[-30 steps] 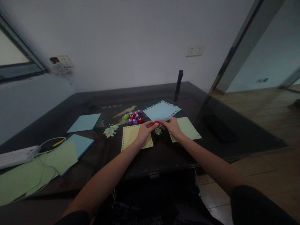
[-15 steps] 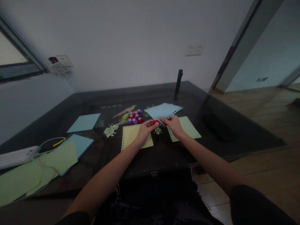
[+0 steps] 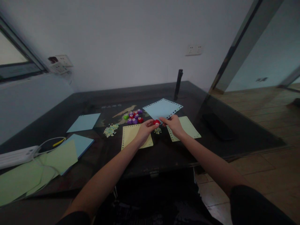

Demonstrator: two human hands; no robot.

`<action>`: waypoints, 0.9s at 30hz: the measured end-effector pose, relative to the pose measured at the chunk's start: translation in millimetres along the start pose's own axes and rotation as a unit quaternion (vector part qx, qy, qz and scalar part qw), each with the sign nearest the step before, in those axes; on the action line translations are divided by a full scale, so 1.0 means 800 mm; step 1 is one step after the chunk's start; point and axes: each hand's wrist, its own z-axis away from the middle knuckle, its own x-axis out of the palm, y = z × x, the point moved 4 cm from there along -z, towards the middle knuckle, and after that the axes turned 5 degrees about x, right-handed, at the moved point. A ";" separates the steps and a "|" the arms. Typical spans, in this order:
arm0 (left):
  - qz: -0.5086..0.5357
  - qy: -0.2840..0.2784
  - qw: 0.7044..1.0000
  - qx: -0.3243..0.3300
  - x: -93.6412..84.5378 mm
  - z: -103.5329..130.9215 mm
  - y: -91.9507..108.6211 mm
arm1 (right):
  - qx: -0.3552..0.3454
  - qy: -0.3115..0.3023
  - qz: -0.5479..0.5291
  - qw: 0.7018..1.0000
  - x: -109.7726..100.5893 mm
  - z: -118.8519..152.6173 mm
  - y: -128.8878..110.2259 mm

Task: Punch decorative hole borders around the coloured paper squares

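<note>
A small red punch (image 3: 156, 122) is gripped between the thumb and fingers of my left hand (image 3: 147, 128), at the near corner of a light blue sheet (image 3: 163, 108). Holes run along the edges of that sheet. My right hand (image 3: 172, 123) pinches the sheet's near right edge, just beside the punch. Below my left hand lies a yellow sheet (image 3: 132, 136) with holes along its edges. A pale green sheet (image 3: 187, 127), also with holes, rests partly behind my right hand. Several coloured punches (image 3: 134, 117) stand grouped left of the blue sheet.
Paper bits (image 3: 111, 130) are piled left of the yellow sheet. More blue paper (image 3: 84, 122), green sheets (image 3: 63, 156), a white power strip (image 3: 17, 157) and cables lie at left. A black upright object (image 3: 178, 84) stands behind; a dark case (image 3: 217, 126) is at right.
The far part of the blue sheet has tilted or shifted, so more of its surface and holed edge shows. Both hands have stayed nearly in place with their holds unchanged.
</note>
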 end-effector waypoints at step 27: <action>0.084 -0.032 0.995 -0.039 0.000 -0.002 -0.005 | -0.004 -0.024 0.001 1.000 -0.001 -0.001 -0.002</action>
